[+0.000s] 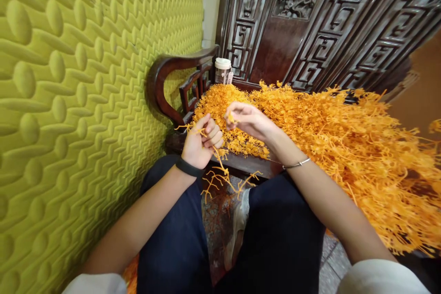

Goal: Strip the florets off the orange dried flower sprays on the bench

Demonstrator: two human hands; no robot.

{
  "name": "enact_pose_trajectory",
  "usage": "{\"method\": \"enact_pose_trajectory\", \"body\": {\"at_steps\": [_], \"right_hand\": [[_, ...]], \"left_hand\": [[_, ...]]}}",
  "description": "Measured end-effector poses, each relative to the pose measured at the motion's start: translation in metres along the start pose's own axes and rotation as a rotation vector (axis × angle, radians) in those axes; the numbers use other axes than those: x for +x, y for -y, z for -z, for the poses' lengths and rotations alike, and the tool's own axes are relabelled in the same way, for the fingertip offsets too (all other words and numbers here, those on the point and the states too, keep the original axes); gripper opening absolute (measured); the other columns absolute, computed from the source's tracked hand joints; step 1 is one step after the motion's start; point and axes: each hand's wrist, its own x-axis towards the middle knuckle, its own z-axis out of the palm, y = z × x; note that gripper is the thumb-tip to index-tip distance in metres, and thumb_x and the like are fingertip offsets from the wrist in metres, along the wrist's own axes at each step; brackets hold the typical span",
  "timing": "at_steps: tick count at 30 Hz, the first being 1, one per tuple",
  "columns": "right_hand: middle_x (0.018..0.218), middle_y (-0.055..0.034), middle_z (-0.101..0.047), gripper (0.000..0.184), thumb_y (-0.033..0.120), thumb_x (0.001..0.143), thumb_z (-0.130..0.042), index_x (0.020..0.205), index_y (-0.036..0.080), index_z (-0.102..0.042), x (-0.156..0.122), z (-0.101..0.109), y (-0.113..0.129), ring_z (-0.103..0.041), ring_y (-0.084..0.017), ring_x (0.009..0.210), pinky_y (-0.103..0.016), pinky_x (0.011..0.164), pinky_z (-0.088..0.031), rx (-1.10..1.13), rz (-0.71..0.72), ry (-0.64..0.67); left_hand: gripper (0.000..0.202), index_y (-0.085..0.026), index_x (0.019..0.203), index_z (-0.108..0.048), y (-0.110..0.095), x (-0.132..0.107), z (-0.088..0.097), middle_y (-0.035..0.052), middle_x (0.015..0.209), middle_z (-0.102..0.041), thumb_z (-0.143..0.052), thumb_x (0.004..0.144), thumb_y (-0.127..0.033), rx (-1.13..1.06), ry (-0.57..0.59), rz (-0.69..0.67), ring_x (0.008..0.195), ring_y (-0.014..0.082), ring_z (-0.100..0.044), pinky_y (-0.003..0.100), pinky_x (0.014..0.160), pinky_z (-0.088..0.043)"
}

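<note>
Left hand [203,143] is curled into a loose fist at frame center; an orange branched plastic stem [225,172] is gripped in it, with 1 end poking out leftward past the thumb and forked sprigs hanging at lower center, over the gap between the knees. Right hand [250,121] is held just to the right, fingertips nearly closed; a small orange piece [230,118] is pinched there, its exact shape too small to tell. A gap is seen between the 2 hands.

Stock is heaped on the dark wooden bench [246,164]: a finer clump of orange florets [216,96] near center, looser orange sprays [344,147] spread to the right edge. A white-lidded jar [223,70] is parked behind the clump, upper center.

Step in hand, as judged: small parts being worked 1 at a time against the held stem. Whether they are being fitted or pulled off can't be told. Hanging tips look bare.

Next move, if fitting: stem to be kept steady in the left, a bare tip presented, the piece lined up by the right fingertips. If stripping: piece to be released onto the clump.
</note>
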Motion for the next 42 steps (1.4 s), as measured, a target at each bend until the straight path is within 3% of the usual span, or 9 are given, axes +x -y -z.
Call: {"method": "enact_pose_trajectory", "body": {"at_steps": [3,6,10,19,25,30,34,39,42], "right_hand": [[0.073,0.0008,-0.056,0.019,0.029,0.069,-0.069,0.076,0.016,-0.057,0.004,0.023,-0.003,-0.049,-0.007,0.063,-0.023,0.064,-0.044,-0.196,0.022,-0.308],[0.063,0.0001,-0.056,0.017,0.020,0.064,-0.072,0.065,0.014,-0.057,0.005,0.050,-0.012,-0.050,-0.008,0.056,-0.024,0.060,-0.047,-0.380,-0.105,-0.565],[0.054,-0.0017,-0.056,0.013,0.007,0.067,-0.064,0.059,0.013,-0.056,0.003,0.077,-0.025,-0.053,-0.009,0.049,-0.025,0.057,-0.051,-0.300,-0.316,-0.825],[0.067,-0.0021,-0.061,0.010,0.006,0.069,-0.059,0.068,0.015,-0.054,-0.001,0.095,-0.027,-0.056,-0.008,0.049,-0.019,0.047,-0.044,-0.222,-0.296,-0.984],[0.058,0.0014,-0.055,0.018,0.004,0.068,-0.061,0.058,0.015,-0.050,-0.002,0.092,-0.026,-0.047,-0.004,0.045,-0.017,0.044,-0.039,-0.187,-0.228,-1.100],[0.081,-0.0039,-0.063,0.019,-0.002,0.066,-0.050,0.068,0.013,-0.061,-0.002,0.090,-0.024,-0.060,-0.007,0.061,-0.021,0.064,-0.051,-0.106,-0.259,-0.980],[0.109,-0.0065,-0.062,0.032,-0.001,0.062,-0.056,0.088,0.016,-0.066,-0.002,0.079,-0.020,-0.063,-0.015,0.086,-0.031,0.080,-0.051,-0.255,-0.219,-0.718],[0.144,-0.0054,-0.033,0.042,0.001,0.061,-0.062,0.098,0.019,-0.067,0.001,0.062,-0.018,-0.031,-0.026,0.132,-0.041,0.104,-0.035,-0.584,-0.187,-0.386],[0.143,-0.0095,-0.035,0.041,0.003,0.065,-0.061,0.104,0.016,-0.066,0.002,0.058,-0.018,-0.035,-0.027,0.130,-0.043,0.106,-0.033,-0.684,-0.224,-0.351]], "left_hand": [[0.048,-0.016,0.049,-0.041,0.002,0.002,0.001,-0.0061,0.040,-0.023,-0.032,0.093,-0.032,0.009,0.016,-0.039,0.033,0.0046,-0.026,0.019,0.036,-0.023],[0.046,-0.015,0.053,-0.047,0.003,0.003,0.002,-0.0052,0.043,-0.027,-0.034,0.092,-0.035,0.021,0.035,-0.049,0.036,0.0050,-0.031,0.019,0.038,-0.025],[0.045,-0.015,0.053,-0.048,0.004,0.003,0.000,-0.0048,0.043,-0.029,-0.036,0.091,-0.036,0.027,0.026,-0.029,0.037,0.0050,-0.033,0.019,0.038,-0.026],[0.046,-0.016,0.051,-0.046,0.004,0.004,-0.002,-0.0053,0.040,-0.026,-0.036,0.091,-0.037,0.018,0.027,-0.009,0.033,0.0050,-0.030,0.019,0.035,-0.023],[0.047,-0.016,0.051,-0.046,0.005,0.004,-0.001,-0.0051,0.040,-0.026,-0.033,0.091,-0.037,0.030,0.041,-0.016,0.034,0.0051,-0.030,0.019,0.036,-0.023],[0.046,-0.016,0.051,-0.045,0.004,0.003,-0.001,-0.0054,0.041,-0.025,-0.035,0.090,-0.039,0.040,0.033,-0.025,0.034,0.0051,-0.029,0.019,0.036,-0.024],[0.046,-0.016,0.051,-0.045,0.005,0.004,-0.001,-0.0052,0.041,-0.025,-0.035,0.090,-0.039,0.040,0.044,-0.050,0.035,0.0054,-0.028,0.019,0.037,-0.023],[0.046,-0.016,0.052,-0.047,0.006,0.005,0.000,-0.0043,0.043,-0.026,-0.032,0.090,-0.036,0.033,0.010,-0.120,0.038,0.0064,-0.031,0.020,0.039,-0.026],[0.046,-0.015,0.053,-0.047,0.006,0.006,0.001,-0.0039,0.043,-0.026,-0.028,0.091,-0.033,0.034,-0.003,-0.126,0.038,0.0067,-0.032,0.020,0.039,-0.026]]}}
